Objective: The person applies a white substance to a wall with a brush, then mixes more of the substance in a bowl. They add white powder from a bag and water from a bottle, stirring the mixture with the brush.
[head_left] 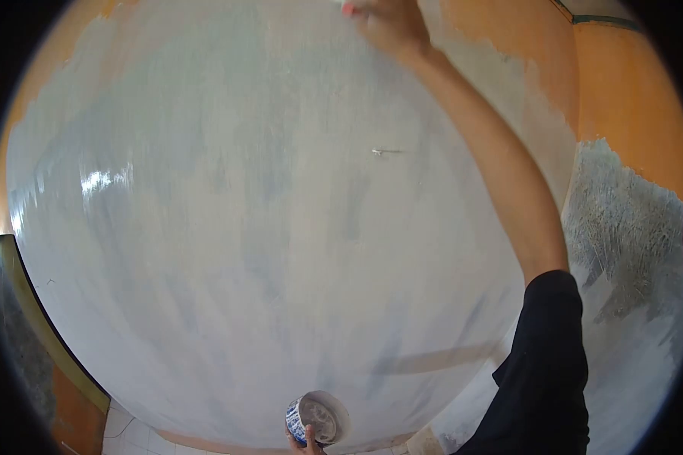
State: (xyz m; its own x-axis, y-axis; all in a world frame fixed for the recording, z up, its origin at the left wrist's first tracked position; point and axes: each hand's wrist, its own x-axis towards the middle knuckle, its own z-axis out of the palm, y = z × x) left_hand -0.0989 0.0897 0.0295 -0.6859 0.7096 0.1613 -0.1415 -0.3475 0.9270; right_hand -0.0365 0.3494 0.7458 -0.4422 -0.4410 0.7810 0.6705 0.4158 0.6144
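My right hand (391, 26) is raised to the top of a wall (228, 227) covered in wet whitish-grey coating. It grips a tool with a reddish end (347, 9) that is mostly cut off by the frame's upper edge. My right arm in a black sleeve stretches up from the lower right. At the bottom edge my left hand (305, 441) holds a small blue-and-white bowl (317, 417) with whitish paste inside, close to the wall.
Orange unpainted wall (524, 30) shows at the upper right and along the left edge. An adjoining wall (630, 227) at the right has rough grey strokes. A small nail or mark (383, 152) sticks out of the wall. White floor tiles (133, 436) lie at the lower left.
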